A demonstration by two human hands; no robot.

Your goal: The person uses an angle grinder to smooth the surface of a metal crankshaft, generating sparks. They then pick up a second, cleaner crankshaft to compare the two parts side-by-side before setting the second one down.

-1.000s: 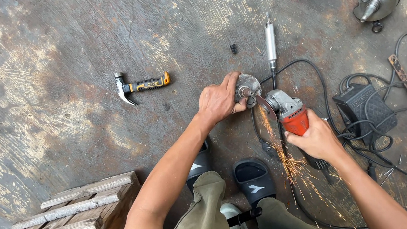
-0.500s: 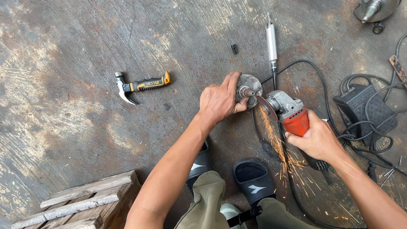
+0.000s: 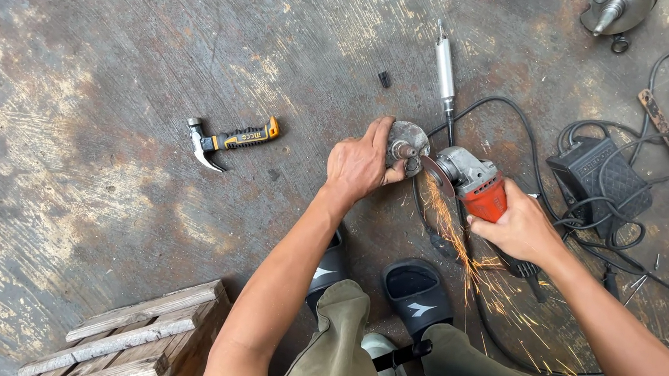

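left hand (image 3: 360, 164) is gripping a round metal part (image 3: 406, 145) on the concrete floor (image 3: 101, 67), while the right hand (image 3: 520, 229) is clutching a red angle grinder (image 3: 472, 182) whose disc is touching the part and throwing sparks (image 3: 467, 258). a hammer (image 3: 229, 140) is lying well to the left, a wooden crate (image 3: 136, 341) is sitting near the knee, and black cables (image 3: 594, 213) are tangling on the right.

Spark stream off the red-bodied angle grinder (image 3: 473, 189): a second ago dense, fanning wide below the grinder and past the black cable beneath it; half a second ago thinner; now a narrow trail (image 3: 459, 249) dropping from the disc toward the black sandal (image 3: 420, 294).
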